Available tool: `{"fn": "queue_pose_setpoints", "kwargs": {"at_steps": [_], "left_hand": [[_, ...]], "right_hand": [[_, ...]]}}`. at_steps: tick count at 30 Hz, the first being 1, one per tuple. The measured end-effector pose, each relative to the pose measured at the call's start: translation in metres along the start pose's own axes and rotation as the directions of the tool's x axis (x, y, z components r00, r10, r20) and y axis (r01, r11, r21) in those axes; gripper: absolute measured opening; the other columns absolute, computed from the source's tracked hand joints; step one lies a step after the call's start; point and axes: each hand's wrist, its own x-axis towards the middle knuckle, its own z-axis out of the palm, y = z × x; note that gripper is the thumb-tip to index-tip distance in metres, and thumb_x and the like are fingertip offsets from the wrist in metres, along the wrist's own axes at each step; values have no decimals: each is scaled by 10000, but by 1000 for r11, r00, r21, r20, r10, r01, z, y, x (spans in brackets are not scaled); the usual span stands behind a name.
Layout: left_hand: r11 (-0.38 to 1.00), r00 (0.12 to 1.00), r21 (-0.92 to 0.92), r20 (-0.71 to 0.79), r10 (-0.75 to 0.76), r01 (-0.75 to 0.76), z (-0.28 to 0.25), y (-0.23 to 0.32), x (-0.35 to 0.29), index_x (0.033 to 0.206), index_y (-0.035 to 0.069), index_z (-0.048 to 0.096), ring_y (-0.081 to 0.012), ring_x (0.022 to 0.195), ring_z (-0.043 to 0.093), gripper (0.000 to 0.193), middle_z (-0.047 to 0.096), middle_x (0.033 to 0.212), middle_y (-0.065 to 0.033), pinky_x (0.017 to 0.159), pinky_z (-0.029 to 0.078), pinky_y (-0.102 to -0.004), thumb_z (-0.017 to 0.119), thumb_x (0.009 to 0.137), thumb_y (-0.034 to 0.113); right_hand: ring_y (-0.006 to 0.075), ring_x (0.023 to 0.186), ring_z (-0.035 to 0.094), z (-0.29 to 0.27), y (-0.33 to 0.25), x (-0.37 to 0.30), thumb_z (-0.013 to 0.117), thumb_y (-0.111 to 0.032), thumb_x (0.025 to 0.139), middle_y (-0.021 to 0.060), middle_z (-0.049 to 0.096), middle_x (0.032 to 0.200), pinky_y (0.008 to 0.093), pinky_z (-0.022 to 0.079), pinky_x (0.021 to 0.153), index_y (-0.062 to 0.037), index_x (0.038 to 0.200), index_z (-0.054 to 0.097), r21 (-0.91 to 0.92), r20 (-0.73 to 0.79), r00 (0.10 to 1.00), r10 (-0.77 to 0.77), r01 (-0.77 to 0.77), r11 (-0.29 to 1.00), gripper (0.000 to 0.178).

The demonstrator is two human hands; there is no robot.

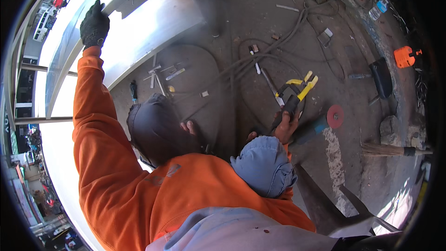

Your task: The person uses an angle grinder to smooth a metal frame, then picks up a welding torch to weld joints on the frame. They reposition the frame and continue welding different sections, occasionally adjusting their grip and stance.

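My left hand (95,25), in a dark glove, is at the upper left with its fingers closed over the edge of a large pale metal panel (158,16). Bare and low over the ground, my right hand (286,128) wraps round the black handle of a welding electrode holder (304,88). The holder's yellow jaws point up and away to the right. Just right of that hand lies an angle grinder (319,126) with a red disc. Whether a rod sits in the jaws, I cannot make out.
Dark cables (260,58) cross the concrete floor. A hammer (157,75) and a screwdriver (133,91) lie near the panel. To the right are a broom (385,149), an orange object (404,57), a plastic bottle (378,9) and a stone block (389,130).
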Motion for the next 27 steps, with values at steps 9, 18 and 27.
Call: {"fn": "queue_pose_setpoints", "kwargs": {"at_steps": [9,18,27], "left_hand": [[991,992,84,82,94,-101,44,-48,28,1404,184,608,-412,1068,699,504,722,1191,-189,933,550,-513,571,939,374],[994,988,77,135,73,-84,42,-50,27,1408,196,584,-447,1060,689,514,706,1203,-216,913,546,-554,564,933,391],[982,984,63,32,174,-175,38,-43,23,1407,139,583,-435,1052,693,525,710,1194,-217,921,548,-532,564,951,399]], "right_hand": [[289,1033,646,27,43,13,586,-27,861,217,526,1267,385,564,875,45,1510,312,-320,64,940,-336,338,885,708],[471,1141,541,3,39,135,726,-102,779,278,448,1264,483,446,1037,-70,1544,293,-862,-191,936,-295,-16,506,879],[428,1340,405,-12,64,150,738,-311,790,310,279,1536,549,365,1058,-104,1506,434,-950,-303,927,-221,-278,140,805]]}}
